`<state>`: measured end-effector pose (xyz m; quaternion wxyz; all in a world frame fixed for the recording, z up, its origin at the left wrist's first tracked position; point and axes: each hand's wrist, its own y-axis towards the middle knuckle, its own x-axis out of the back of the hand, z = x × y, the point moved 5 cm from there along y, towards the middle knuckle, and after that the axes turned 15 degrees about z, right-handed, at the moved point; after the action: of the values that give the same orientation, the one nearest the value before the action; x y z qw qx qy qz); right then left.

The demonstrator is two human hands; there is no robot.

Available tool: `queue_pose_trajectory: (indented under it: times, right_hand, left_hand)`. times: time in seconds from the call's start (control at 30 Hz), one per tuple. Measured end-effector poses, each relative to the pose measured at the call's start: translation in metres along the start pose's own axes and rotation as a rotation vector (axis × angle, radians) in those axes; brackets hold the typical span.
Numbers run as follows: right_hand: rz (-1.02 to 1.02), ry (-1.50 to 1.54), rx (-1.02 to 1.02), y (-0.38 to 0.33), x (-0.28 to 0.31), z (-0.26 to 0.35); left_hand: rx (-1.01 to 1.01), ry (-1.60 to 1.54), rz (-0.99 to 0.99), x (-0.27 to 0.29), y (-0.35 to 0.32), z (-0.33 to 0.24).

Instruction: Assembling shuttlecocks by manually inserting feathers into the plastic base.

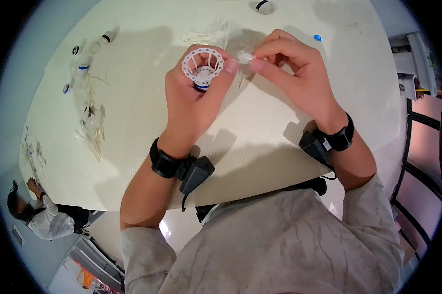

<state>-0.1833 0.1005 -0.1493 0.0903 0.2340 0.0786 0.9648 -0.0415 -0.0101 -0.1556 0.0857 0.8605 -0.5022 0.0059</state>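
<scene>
My left hand [194, 105] is closed around a white cage-like piece [202, 63], held up over the table. The piece has a wide ring pierced with holes, thin upright struts and a smaller perforated base with a blue band below. Close beside it, the fingertips of my right hand [299, 71] pinch a small white part [244, 57], whose exact shape is too small to make out. The left thumb tip comes very near this part; whether it touches, I cannot tell.
A clear bag of thin white sticks [203, 36] lies beyond my hands. Another bag with sticks [93, 127] and several small round pieces with dark or blue bands [82, 67] are at left. A blue bit [318, 37] lies far right. A person [44, 215] is at the table's left end.
</scene>
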Motion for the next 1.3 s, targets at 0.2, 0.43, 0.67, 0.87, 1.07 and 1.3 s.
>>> queue_pose_trajectory:
  times: [0.2,0.43,0.67,0.87,1.07,1.3]
  right_hand:
    - [-0.157,0.447,-0.136,-0.004,0.006,-0.008]
    - [-0.187,0.618,-0.038,-0.008,0.018,-0.005]
    - [-0.195,0.663,-0.033,-0.013,0.013,-0.004]
    - [-0.068,0.495,-0.112,-0.01,0.013,-0.003]
    - [-0.104,0.585,-0.113,-0.009,0.003,0.0]
    - [-0.152,0.231,-0.062,-0.012,0.014,0.007]
  left_hand:
    - [0.008,-0.017,0.087,-0.001,-0.004,0.001]
    - [-0.118,0.038,0.143,-0.011,-0.006,0.005]
    - [-0.063,0.086,0.233,-0.013,-0.003,0.003]
    - [-0.069,0.041,0.217,-0.011,-0.004,0.001]
    - [-0.067,0.083,0.204,-0.01,-0.006,0.005]
    - [-0.138,0.138,0.138,-0.01,-0.004,0.006]
